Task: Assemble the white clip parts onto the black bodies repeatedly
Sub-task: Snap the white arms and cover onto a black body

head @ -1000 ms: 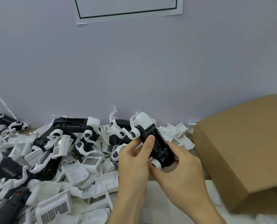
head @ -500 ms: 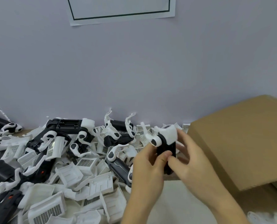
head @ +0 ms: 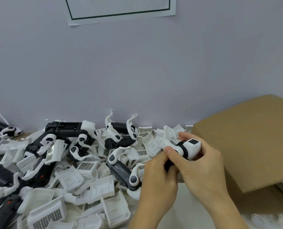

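My left hand [head: 155, 177] and right hand [head: 202, 169] both grasp one black body [head: 184, 148], white-capped, its middle hidden under my fingers [head: 172, 150]; it hangs above the counter's [head: 183, 204] back edge, beside smooth brown cardboard [head: 246, 142]; glossy white clip parts [head: 71, 177] heap leftward.

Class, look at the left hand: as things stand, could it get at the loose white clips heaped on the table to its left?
Probably not yet: the left hand is gripping the body along with the right hand. The clips lie uncovered beside it.

Black body [head: 183, 148] with white end cap, tilted, gripped mid-air; white clip parts [head: 102, 190] heaped loose at left among other black bodies [head: 68, 128].
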